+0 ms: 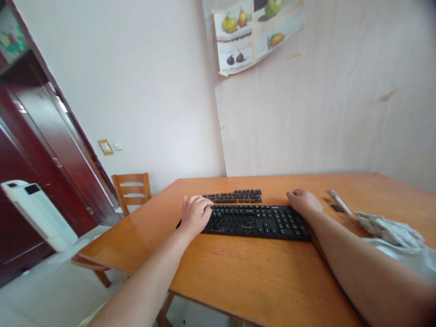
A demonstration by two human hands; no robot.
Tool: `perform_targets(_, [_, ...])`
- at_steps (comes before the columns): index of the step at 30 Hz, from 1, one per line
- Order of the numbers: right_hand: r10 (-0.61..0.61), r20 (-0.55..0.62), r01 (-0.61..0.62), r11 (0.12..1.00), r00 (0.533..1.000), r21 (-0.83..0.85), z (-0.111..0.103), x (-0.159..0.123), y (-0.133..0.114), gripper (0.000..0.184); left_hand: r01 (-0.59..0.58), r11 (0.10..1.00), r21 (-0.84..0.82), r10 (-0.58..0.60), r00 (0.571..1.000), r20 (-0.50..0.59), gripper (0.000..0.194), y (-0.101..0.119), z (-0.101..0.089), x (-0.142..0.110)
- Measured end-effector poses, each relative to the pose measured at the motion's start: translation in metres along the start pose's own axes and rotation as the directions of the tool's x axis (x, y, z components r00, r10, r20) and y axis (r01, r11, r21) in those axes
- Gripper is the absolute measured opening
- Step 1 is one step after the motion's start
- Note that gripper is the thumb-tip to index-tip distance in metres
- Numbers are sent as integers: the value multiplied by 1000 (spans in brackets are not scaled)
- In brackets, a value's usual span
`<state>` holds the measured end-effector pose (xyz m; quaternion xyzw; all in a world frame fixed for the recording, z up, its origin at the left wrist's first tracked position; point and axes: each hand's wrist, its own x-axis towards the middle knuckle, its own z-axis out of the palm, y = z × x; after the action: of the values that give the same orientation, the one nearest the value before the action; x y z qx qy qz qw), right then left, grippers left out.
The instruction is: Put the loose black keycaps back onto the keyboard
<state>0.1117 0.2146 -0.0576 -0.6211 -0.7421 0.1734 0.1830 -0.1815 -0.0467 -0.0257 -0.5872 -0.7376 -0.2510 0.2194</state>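
A black keyboard lies on the wooden table, its left and middle part bare of keycaps while keys still sit on the right part. My left hand is over the keyboard's left end, fingers bent together with the tips at the upper key rows; anything between them is hidden. Beside the upper right corner rests my right hand, its fingers curled in, so I cannot see what they may hold. Just behind the keyboard, loose black keycaps are laid out in rows.
Right of my right hand lie a white stick-like tool, a small dark block and a crumpled grey cloth. The keyboard cable runs toward me under my right forearm. A wooden chair stands beyond the table's left edge.
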Motion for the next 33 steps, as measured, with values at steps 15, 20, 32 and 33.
perform_targets(15, [36,14,-36,999,999,2,1,0,-3,48,8,999,-41,4,963,270,18,-24,41,98])
perform_targets(20, [40,13,-40,999,999,8,1,-1,-4,48,15,1000,-27,-6,947,322,17,-16,69,126])
perform_targets(32, [56,-6,-56,998,998,0,1,-3,-5,48,-50,999,-20,54,901,431,17,-13,114,156])
perform_targets(33, [55,-5,-55,998,998,-4,1,-3,-6,49,-53,998,-21,57,897,439,17,-12,116,157])
